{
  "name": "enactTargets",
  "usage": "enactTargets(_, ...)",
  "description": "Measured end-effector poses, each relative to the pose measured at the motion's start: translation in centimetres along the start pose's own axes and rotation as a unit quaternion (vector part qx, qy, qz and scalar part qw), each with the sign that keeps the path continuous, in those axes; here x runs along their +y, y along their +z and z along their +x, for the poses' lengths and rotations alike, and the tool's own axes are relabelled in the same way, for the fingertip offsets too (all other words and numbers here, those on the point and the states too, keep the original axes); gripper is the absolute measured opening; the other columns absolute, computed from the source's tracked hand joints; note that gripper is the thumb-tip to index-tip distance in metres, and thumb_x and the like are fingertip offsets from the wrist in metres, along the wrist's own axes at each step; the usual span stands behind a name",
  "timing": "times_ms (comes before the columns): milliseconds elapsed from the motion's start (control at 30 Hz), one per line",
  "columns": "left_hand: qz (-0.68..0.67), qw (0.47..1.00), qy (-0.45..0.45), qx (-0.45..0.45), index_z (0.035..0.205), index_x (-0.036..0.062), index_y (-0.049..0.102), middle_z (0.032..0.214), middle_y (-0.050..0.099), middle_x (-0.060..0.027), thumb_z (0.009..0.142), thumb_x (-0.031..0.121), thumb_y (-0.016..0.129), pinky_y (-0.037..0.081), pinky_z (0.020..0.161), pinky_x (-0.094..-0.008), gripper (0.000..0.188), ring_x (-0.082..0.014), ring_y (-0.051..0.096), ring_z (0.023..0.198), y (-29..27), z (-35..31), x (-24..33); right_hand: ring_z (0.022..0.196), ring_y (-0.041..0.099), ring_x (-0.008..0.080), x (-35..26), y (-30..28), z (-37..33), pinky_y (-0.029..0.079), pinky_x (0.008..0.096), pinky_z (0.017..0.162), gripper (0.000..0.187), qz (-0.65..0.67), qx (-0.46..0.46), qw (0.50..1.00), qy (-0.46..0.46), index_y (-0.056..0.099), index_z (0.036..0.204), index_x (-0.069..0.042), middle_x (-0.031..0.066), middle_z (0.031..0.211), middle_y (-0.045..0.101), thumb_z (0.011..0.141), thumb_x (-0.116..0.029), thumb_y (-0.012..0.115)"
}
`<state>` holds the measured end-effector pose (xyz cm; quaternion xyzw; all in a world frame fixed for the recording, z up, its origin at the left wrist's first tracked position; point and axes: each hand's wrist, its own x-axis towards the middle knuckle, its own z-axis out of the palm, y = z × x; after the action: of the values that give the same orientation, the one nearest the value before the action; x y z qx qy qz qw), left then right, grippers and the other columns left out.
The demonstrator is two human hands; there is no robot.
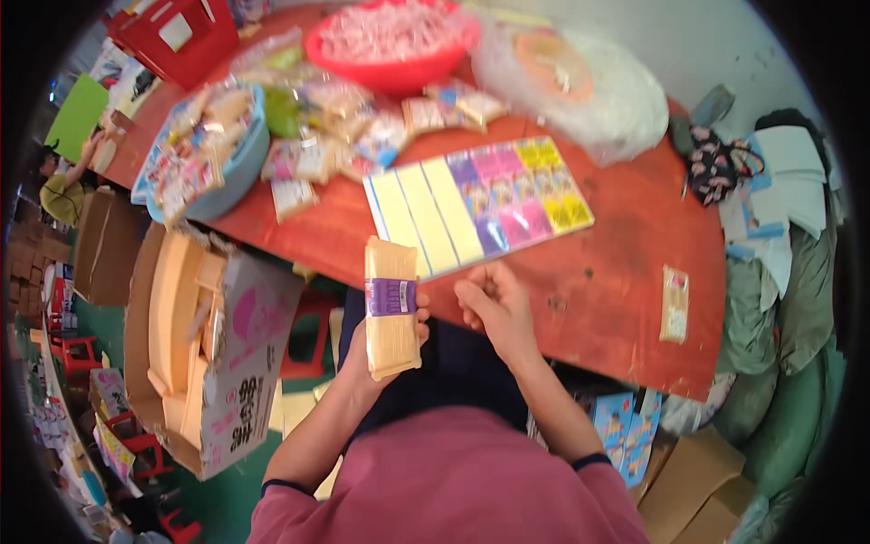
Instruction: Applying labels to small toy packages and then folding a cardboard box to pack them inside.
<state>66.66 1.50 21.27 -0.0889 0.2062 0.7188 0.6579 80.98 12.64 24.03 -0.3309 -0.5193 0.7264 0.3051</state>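
Note:
My left hand (357, 348) holds up a flat, oblong tan packet (392, 340). A purple label (391, 296) with a small white patch goes across its middle. To the right, my right hand (498, 308) is closed, its fingers curled in toward the thumb. Whether anything sits between those fingertips I cannot make out. Just beyond both hands lies a sticker sheet (426, 210) on the red table (580, 281). Its left part shows bare yellow backing strips, while purple, pink and yellow stickers (521, 195) cover the right part.
Small wrapped packets (313, 159) lie heaped behind the sheet. Farther back are a blue basin (245, 172) of packets, a red basin (385, 72) of pink pieces and a clear plastic bag (625, 100). One packet (674, 304) lies far right. An open carton (258, 313) stands left.

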Motion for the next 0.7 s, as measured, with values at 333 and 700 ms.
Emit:
enactTargets(333,0.239,0.955,0.174,-0.025,0.114,-0.0029,0.050,0.108,0.059,-0.0115,0.091,0.003,0.048,0.051,0.086,-0.0348,0.024,-0.0208,0.060,0.098,6.2,17.4,8.3,0.052,0.051,0.0053,1.9,-3.0,-0.5,0.039,0.0180,0.047,0.012,-0.031,0.035,0.999,0.009,0.051,0.085,-0.005,0.0012,0.067,0.056,0.088,-0.011,0.061)
enactTargets(700,0.487,0.803,0.344,-0.013,0.129,0.0021,0.044,0.105,0.060,-0.0137,0.087,0.016,0.059,0.049,0.080,-0.0362,0.046,-0.0254,0.058,0.099,12.2,26.0,6.2,0.080,0.063,0.0241,1.1,-4.3,1.4,0.051,0.0336,0.071,0.016,-0.446,0.080,0.814,-0.364,0.059,0.090,-0.001,0.0101,0.089,0.065,0.081,-0.011,0.067)
